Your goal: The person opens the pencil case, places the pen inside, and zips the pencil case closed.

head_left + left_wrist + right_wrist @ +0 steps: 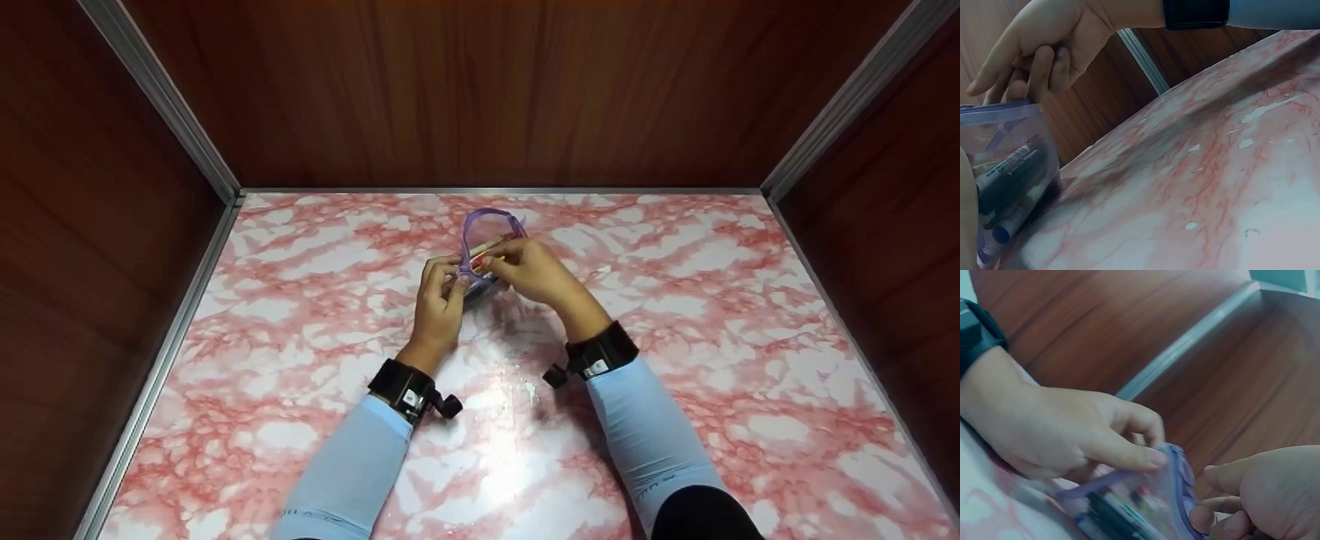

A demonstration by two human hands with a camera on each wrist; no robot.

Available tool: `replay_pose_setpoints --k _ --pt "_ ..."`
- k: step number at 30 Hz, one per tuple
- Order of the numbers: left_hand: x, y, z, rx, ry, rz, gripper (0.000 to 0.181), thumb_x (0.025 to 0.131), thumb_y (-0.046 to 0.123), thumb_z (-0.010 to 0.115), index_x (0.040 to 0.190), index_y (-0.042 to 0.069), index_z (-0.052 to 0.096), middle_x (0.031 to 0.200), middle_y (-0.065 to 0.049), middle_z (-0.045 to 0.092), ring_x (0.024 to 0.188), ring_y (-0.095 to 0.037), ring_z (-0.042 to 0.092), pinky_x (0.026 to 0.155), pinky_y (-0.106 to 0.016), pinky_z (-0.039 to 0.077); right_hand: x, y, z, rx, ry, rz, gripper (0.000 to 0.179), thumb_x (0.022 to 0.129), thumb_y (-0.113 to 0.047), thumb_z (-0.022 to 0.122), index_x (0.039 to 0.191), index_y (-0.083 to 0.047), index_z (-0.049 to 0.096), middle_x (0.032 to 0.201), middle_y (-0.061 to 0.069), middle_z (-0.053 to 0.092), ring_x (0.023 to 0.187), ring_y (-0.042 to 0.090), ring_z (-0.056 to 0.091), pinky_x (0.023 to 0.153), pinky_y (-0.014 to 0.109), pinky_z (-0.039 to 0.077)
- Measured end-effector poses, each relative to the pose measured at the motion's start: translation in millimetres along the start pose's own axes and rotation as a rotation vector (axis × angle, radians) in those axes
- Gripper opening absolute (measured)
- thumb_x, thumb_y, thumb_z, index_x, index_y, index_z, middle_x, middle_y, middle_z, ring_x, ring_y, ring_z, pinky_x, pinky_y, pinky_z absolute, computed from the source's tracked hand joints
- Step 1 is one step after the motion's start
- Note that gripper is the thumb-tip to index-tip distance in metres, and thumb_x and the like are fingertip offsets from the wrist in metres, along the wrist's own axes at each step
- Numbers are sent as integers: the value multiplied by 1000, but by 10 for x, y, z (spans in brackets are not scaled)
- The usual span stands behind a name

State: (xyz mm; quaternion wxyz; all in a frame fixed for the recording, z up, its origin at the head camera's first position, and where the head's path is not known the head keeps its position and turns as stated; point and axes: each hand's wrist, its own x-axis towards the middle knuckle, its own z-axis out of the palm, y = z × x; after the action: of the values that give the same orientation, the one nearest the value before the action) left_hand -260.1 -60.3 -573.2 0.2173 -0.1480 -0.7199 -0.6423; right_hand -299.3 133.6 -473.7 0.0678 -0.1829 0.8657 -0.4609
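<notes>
A clear pencil pouch [466, 234] with purple trim stands on the table with its top spread into a loop. My left hand [441, 300] pinches its near left rim; in the right wrist view the left thumb [1154, 459] presses on the purple edge. Fingers bent, my right hand [536, 274] is at the opening, beside red and yellow pens. In the left wrist view the right hand [1044, 53] hangs over the rim, and I cannot tell whether it holds anything. Through the pouch wall show a marker [1005, 169], dark green shapes and a blue cap [1000, 234].
The table [300, 420] has a red and white marbled top. Brown wood-grain panels [480, 97] rise at the back and both sides, with grey metal strips [180, 120] along their corners. Each wrist wears a black band with a camera.
</notes>
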Motion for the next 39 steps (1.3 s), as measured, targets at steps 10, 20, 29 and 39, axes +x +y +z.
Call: replay_pose_setpoints --k 10,20,29,39 --pt "4 -29 -5 45 -4 48 16 108 9 74 108 -4 64 134 -24 64 133 -37 67 113 -40 62 -16 1 62 22 -51 -20 20 107 -15 74 90 -7 78 71 -11 59 66 5 53 62 21 43" --pt "-14 -7 4 60 16 91 14 107 10 76 103 -2 71 126 -21 69 127 -37 72 112 -34 63 -4 -9 92 -64 30 -36 17 109 -15 75 99 -2 80 79 -6 60 71 10 54 66 24 44" --pt "-2 -2 27 165 68 221 13 106 4 72 97 0 65 121 -21 71 122 -38 70 110 -41 59 25 84 -12 -192 194 -3 15 110 -16 74 105 -3 80 95 12 77 85 24 66 78 39 53" --pt "7 -39 8 271 177 354 16 101 -7 74 96 -2 59 109 -22 71 110 -37 71 103 -44 60 20 168 -272 -359 332 69 17 108 -15 74 109 2 79 107 23 81 102 42 76 95 56 62"
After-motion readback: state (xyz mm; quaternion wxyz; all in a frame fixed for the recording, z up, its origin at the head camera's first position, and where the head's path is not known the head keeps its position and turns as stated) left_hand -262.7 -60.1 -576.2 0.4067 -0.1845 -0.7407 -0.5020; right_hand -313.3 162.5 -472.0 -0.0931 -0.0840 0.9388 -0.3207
